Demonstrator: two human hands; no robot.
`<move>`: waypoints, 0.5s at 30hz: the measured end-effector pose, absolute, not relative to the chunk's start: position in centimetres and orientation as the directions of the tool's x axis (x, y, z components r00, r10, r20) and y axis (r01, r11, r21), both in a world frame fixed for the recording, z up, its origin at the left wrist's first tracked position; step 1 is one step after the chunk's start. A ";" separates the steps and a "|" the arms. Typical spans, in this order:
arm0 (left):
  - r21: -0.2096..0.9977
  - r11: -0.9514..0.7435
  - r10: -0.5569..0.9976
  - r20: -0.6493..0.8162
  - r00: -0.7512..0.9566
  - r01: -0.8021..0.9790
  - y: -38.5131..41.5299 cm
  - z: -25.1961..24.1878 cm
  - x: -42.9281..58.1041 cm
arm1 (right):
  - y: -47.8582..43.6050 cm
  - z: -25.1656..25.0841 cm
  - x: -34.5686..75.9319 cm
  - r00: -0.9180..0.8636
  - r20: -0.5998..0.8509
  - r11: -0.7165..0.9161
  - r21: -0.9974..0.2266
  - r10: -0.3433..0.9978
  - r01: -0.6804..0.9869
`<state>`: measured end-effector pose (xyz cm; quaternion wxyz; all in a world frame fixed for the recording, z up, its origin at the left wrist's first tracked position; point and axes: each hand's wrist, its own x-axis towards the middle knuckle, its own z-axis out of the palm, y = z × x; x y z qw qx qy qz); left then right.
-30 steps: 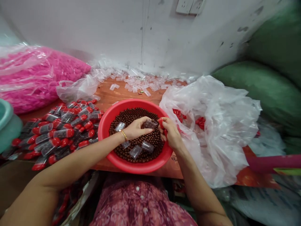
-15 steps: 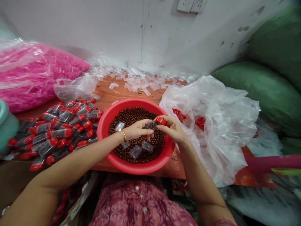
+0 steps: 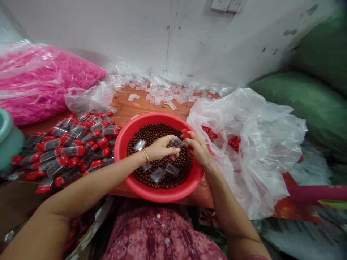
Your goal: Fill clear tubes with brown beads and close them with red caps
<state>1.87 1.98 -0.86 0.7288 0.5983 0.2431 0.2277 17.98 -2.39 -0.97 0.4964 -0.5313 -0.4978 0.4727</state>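
My left hand (image 3: pixel 158 148), a gold bangle at its wrist, is closed on a small clear plastic case (image 3: pixel 176 142) with dark brown beads inside. Close to its right end, my right hand (image 3: pixel 200 150) pinches a red plastic cap (image 3: pixel 185 133). The cap looks apart from the case, though fingers partly hide the gap. Both hands are over a red basin (image 3: pixel 159 195) of shiny brown beads (image 3: pixel 151 131). Several other clear cases (image 3: pixel 158 175) lie on the beads.
Red-capped filled cases (image 3: pixel 73 151) are heaped left of the basin. Behind are loose clear plastic pieces (image 3: pixel 162 94) and a bag of pink pieces (image 3: pixel 48 83). A crumpled translucent bag (image 3: pixel 244 144) with red caps lies on the right, beside green sacks (image 3: pixel 303 104).
My right hand has turned, tipping the red cap more upright. The clear case in my left hand shows more of its side. The whole view has shifted slightly.
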 end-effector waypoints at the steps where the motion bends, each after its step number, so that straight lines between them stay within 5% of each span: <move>1: 0.984 0.176 0.616 -0.083 0.783 -0.035 1.9 -0.8 1.8 | -2.4 -0.9 18.0 0.055 -0.010 -0.014 -0.997 0.998 0.072; 15: 1.000 0.000 0.657 -0.005 0.754 0.007 1.8 -0.6 1.8 | -3.4 -1.6 18.3 -0.039 0.141 0.145 -0.906 0.989 0.397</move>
